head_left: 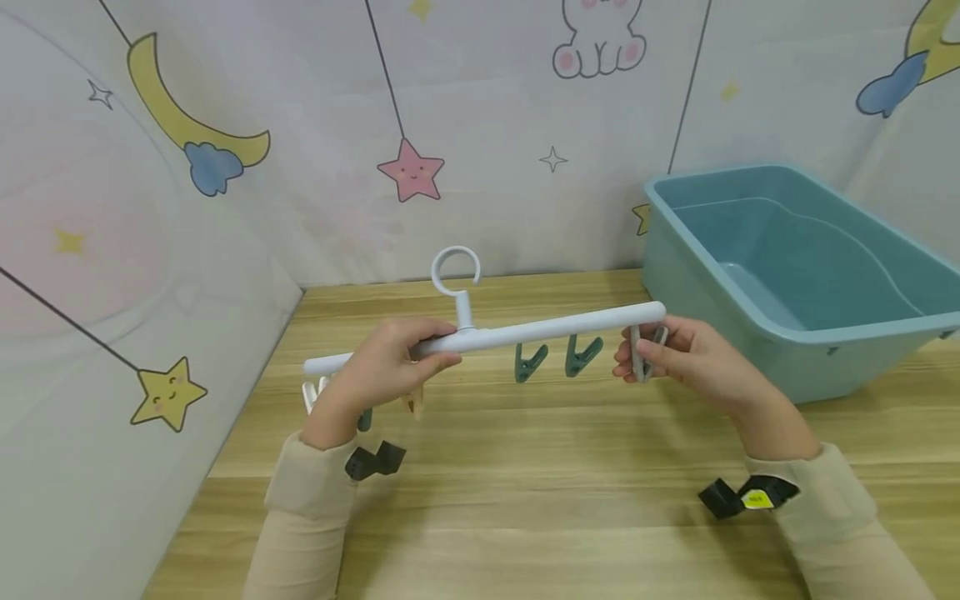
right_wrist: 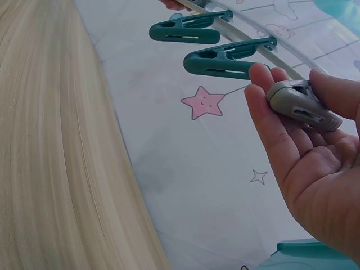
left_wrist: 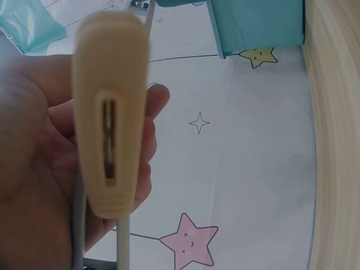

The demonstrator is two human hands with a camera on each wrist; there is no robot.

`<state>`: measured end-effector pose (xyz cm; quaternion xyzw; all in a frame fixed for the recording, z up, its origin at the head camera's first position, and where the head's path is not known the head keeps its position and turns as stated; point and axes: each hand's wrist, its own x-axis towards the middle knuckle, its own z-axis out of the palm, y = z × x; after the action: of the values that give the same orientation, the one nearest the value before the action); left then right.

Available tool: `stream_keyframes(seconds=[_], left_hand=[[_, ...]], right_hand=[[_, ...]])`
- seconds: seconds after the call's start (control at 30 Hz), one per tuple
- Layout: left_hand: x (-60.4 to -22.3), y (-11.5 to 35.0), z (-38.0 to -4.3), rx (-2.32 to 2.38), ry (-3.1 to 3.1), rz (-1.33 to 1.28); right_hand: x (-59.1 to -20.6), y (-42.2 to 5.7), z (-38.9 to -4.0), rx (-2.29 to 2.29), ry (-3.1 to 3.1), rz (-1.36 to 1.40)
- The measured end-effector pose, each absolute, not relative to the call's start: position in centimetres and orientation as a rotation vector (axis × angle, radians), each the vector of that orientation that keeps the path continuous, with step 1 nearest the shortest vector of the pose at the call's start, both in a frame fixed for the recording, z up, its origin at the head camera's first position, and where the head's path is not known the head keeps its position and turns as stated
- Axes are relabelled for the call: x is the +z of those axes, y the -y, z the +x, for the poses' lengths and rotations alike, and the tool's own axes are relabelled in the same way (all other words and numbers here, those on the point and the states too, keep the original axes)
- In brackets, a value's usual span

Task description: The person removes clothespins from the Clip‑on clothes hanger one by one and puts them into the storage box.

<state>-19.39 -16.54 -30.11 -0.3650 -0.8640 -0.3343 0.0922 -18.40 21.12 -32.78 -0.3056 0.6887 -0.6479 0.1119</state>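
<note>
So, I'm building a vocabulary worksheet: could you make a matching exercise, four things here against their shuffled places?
1. grey plastic clip
2. two dark green plastic clips
3. rectangular blue-green plastic tub
4. white open-ring plastic hook

A. on the wood-grain table
B. atop the long white bar
C. in the right hand
D. under the bar, between left hand and right hand

Pairs: 1-C; 2-D; 3-A; 4-B

Wht hanger (head_left: 558,326) held aloft, hook (head_left: 463,310) up; 2 grn clips (right_wrist: 197,63) hang R of hook, gry clip (right_wrist: 298,104) at R end, beige clip (left_wrist: 112,62) L.
</note>
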Motion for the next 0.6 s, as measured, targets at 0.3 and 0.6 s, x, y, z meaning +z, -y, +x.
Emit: stream_keyframes(seconds=[0.3, 0.6], left_hand=[[-30.15, 16.38, -19.42, -1.003, 2.508, -1.099], [-30.37, 16.21, -19.44, -0.933, 2.455, -1.146]], right_hand=[[-32.54, -21.32, -18.18, -1.915, -2.039, -0.899], [-32.16, -21.22, -18.04, -1.849, -2.138, -0.985]])
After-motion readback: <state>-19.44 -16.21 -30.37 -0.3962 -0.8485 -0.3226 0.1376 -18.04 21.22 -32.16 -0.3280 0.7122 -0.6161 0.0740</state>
